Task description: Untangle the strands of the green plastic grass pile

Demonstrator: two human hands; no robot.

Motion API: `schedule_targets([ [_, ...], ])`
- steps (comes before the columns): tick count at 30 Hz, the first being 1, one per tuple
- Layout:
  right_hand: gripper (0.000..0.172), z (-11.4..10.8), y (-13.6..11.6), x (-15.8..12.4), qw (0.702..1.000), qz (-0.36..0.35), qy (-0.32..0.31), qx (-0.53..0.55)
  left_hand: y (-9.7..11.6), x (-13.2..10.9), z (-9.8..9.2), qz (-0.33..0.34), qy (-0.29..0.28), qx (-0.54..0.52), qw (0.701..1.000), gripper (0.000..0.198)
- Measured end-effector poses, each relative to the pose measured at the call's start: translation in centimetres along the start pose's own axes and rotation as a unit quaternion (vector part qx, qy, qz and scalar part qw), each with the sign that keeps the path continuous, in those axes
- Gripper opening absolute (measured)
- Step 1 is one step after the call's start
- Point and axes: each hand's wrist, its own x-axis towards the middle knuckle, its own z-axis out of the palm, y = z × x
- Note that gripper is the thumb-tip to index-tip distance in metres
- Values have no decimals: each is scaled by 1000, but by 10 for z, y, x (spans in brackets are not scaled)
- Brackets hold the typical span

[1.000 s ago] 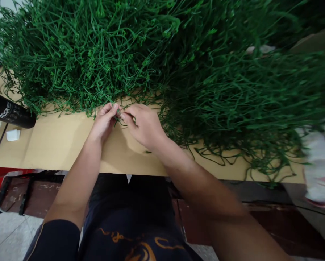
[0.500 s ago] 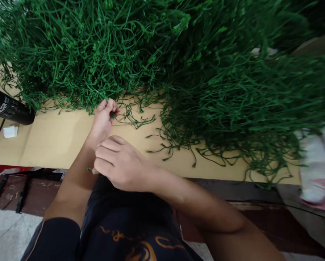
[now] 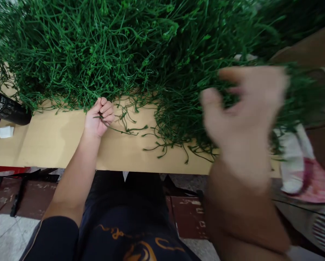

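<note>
My left hand (image 3: 100, 116) is closed, with thin green artificial plant stems (image 3: 121, 130) sticking out between its fingers over the cardboard. It is at the front edge of a large heap of green artificial plant stems (image 3: 97, 54). Smeared by motion, my right hand (image 3: 244, 105) is above the right-hand heap of stems (image 3: 178, 108). Its thumb and fingers stand apart, and I see nothing between them. The hand hides part of that heap.
Cardboard (image 3: 56, 137) covers the tabletop. A black vacuum bottle (image 3: 8, 108) lies at the left, near a small white piece (image 3: 6, 132). A white and pink cloth-like item (image 3: 306, 170) hangs at the right edge. Below is a brown board (image 3: 189, 217).
My right hand has swung from beside my left forearm to the right, over the right-hand heap, and its fingers have opened. My left hand has turned slightly, still holding stems.
</note>
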Motion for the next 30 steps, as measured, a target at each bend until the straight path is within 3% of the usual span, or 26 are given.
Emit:
schedule_targets([
  [1,41,16,-17,0,1000,27,14,-2,1,-1,0,8,1,-2,1000,33],
  [4,45,64,-67,2,994,-17,-89,57,4,-4,0,40,3,-8,999,33],
  [7,35,94,-94,3,976,-57,-198,68,7,-6,-2,72,-5,-26,997,32],
  [10,20,104,-89,2,971,-44,-229,56,11,-7,-5,103,-26,-54,993,31],
  [15,22,107,-62,0,976,13,-187,108,20,-13,-7,152,-32,-63,986,31],
  [20,18,112,-56,0,970,54,-141,189,27,-26,-8,194,6,-4,981,32],
  [23,11,113,-58,0,972,92,-110,188,27,-34,-7,164,-1,58,985,34],
  [26,12,113,-60,0,977,109,-99,153,22,-44,-5,81,-36,130,988,36],
  [30,16,114,-61,0,982,113,-107,102,17,-63,-7,22,-97,225,969,35],
])
